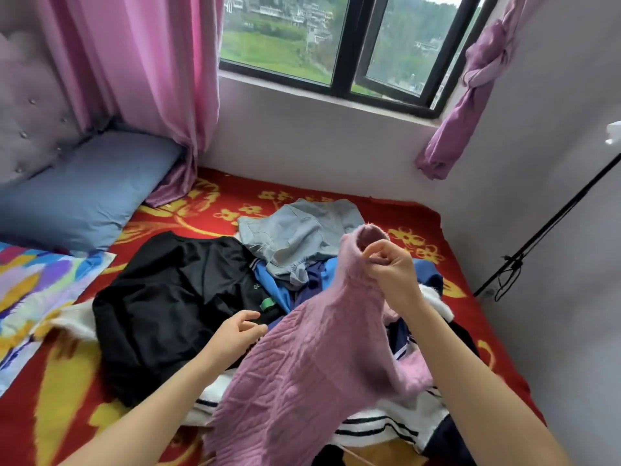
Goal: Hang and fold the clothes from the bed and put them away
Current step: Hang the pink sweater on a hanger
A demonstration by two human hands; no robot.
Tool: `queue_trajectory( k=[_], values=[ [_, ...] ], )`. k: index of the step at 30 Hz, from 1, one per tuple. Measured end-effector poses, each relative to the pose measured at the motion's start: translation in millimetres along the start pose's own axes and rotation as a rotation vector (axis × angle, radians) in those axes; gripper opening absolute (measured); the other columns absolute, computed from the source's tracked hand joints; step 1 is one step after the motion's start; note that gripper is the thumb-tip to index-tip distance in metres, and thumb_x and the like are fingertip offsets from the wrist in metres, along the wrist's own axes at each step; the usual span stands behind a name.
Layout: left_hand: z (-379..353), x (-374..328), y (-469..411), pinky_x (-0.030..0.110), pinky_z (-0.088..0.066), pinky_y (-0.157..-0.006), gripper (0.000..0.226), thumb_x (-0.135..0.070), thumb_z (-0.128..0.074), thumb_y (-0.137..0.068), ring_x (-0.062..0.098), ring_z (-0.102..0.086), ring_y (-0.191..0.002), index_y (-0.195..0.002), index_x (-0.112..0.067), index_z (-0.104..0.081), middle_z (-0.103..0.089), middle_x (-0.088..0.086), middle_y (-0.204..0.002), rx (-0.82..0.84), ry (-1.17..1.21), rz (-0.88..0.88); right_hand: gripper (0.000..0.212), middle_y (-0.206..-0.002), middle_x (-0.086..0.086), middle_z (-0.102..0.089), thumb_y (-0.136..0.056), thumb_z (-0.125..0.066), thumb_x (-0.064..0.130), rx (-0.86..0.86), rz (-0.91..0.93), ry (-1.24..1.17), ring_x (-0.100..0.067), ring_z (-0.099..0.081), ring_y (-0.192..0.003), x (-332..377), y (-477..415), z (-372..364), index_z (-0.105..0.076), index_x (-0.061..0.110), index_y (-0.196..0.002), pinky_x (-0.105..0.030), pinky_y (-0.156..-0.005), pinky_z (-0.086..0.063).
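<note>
The only writing in view is a small white mark on the chest of a black long-sleeved garment (174, 297) spread flat left of centre, with a green patch just below it — both too small and blurred to read. At centre right, the right hand (391, 274) pinches the rolled collar of a pink fuzzy cable-knit sweater (302, 364) between thumb and curled fingers. It holds the sweater up above the bed (396, 210), whose red blanket carries yellow flowers. The sweater's body hangs down toward the lower centre, and its lower end is cut off by the bottom edge of the frame. The left hand (240, 331) sits at the sweater's left edge with fingers loosely curled; whether it grips the knit or only touches it cannot be told. Behind the sweater lies a heap of clothes, largely hidden: a pale grey-blue denim piece (295, 237) on top, a bright blue garment (268, 284) under it, and a white fluffy garment with dark stripes (379, 425) at the lower centre — what kind each is cannot be made out. A blue pillow (84, 196) leans at the upper left below pink curtains (134, 62). A multicoloured quilt (33, 290) is cut off by the left edge, and a black stand (554, 223) slants up the right side.
</note>
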State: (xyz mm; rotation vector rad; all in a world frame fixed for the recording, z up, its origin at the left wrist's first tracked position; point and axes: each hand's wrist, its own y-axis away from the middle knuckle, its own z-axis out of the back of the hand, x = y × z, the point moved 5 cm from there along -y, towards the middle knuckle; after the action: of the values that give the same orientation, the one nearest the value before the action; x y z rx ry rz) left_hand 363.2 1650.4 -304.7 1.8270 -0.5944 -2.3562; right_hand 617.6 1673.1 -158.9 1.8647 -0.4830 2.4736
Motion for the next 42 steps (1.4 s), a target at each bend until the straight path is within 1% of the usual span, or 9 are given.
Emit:
queue_trajectory(
  k=[9,17,21,23,26,30,34,39,42],
  values=[
    [82.2,-30.7,45.1,0.027,-0.04,-0.092,0.066,-0.034,-0.069,-0.083,0.017,-0.051,-0.116,-0.14,-0.027,-0.037,-0.049,0.004,-0.135,-0.122,0.011,-0.221,0.041,-0.054,0.007,-0.046,-0.043,-0.039,-0.01,0.354,0.138,-0.277,-0.012,-0.033,-0.053,130.7,27.3,-67.2,-0.061,0.023,-0.054,-0.024,-0.049,-0.019],
    [146.9,-68.8,65.0,0.023,-0.024,-0.105,0.117,-0.051,-0.075,-0.054,0.005,-0.017,-0.141,-0.148,-0.042,-0.005,-0.019,-0.012,-0.154,0.232,0.041,-0.413,0.043,-0.052,0.004,-0.051,-0.038,-0.032,-0.012,0.472,0.144,-0.42,-0.014,-0.041,-0.051,220.9,56.0,-137.7,-0.061,0.019,-0.049,-0.019,-0.046,-0.025],
    [176.2,-62.1,77.9,0.01,-0.036,-0.095,0.074,-0.039,-0.075,-0.063,-0.014,-0.039,-0.123,-0.13,-0.045,-0.043,-0.043,-0.027,-0.136,0.42,0.059,-0.482,0.046,-0.052,0.002,-0.051,-0.039,-0.027,-0.012,0.464,0.135,-0.582,-0.009,-0.046,-0.05,255.4,64.0,-184.7,-0.061,0.017,-0.049,-0.014,-0.041,-0.037],
    [197.2,-60.9,78.3,0.015,-0.046,-0.089,0.046,-0.021,-0.073,-0.073,-0.001,-0.058,-0.106,-0.117,-0.024,-0.059,-0.062,-0.012,-0.116,0.424,0.165,-0.488,0.047,-0.052,0.003,-0.05,-0.04,-0.026,-0.012,0.431,0.149,-0.605,-0.009,-0.046,-0.052,268.9,67.2,-204.6,-0.061,0.017,-0.05,-0.014,-0.043,-0.038],
    [250.4,-67.8,80.6,0.021,-0.053,-0.082,0.019,-0.006,-0.061,-0.086,0.01,-0.065,-0.089,-0.104,-0.013,-0.064,-0.068,0.001,-0.098,0.257,0.43,-0.512,0.047,-0.054,0.002,-0.044,-0.044,-0.028,-0.013,0.292,0.175,-0.569,-0.01,-0.036,-0.053,283.9,63.6,-217.4,-0.062,0.018,-0.051,-0.018,-0.046,-0.027],
    [343.1,-106.9,105.6,0.01,-0.05,-0.068,0.02,-0.002,-0.061,-0.086,-0.004,-0.063,-0.075,-0.094,-0.02,-0.066,-0.071,-0.018,-0.077,-0.137,0.27,-0.754,0.063,-0.052,0.005,-0.039,-0.059,-0.02,-0.028,0.01,0.164,-0.524,-0.006,-0.032,-0.047,281.0,51.5,-214.2,-0.061,0.018,-0.048,-0.018,-0.042,-0.023],
    [403.2,-141.7,140.4,0.005,-0.046,-0.06,0.026,-0.004,-0.071,-0.078,-0.013,-0.059,-0.064,-0.084,-0.029,-0.064,-0.068,-0.025,-0.069,-0.25,0.13,-0.909,0.064,-0.048,0.01,-0.044,-0.065,-0.023,-0.029,-0.078,0.127,-0.505,-0.004,-0.037,-0.044,266.8,45.8,-239.0,-0.063,0.019,-0.049,-0.015,-0.04,-0.027],
    [420.8,-82.9,137.5,0.005,-0.043,-0.059,0.024,-0.002,-0.074,-0.075,-0.013,-0.056,-0.059,-0.081,-0.024,-0.065,-0.067,-0.022,-0.064,-0.235,-0.036,-0.745,0.054,-0.068,-0.004,-0.057,-0.065,-0.026,-0.03,-0.028,-0.004,-0.365,-0.013,-0.055,-0.059,199.0,56.7,-286.6,-0.06,0.012,-0.073,-0.016,-0.045,-0.041],
    [414.7,1.0,116.5,0.022,-0.046,-0.067,0.011,0.003,-0.068,-0.08,0.003,-0.057,-0.068,-0.084,-0.007,-0.068,-0.065,-0.004,-0.072,-0.159,0.048,-0.514,0.05,-0.085,-0.009,-0.056,-0.072,-0.032,-0.026,0.062,-0.232,-0.083,-0.016,-0.051,-0.069,116.4,80.6,-324.8,-0.061,0.01,-0.089,-0.019,-0.048,-0.039]
  ],
)
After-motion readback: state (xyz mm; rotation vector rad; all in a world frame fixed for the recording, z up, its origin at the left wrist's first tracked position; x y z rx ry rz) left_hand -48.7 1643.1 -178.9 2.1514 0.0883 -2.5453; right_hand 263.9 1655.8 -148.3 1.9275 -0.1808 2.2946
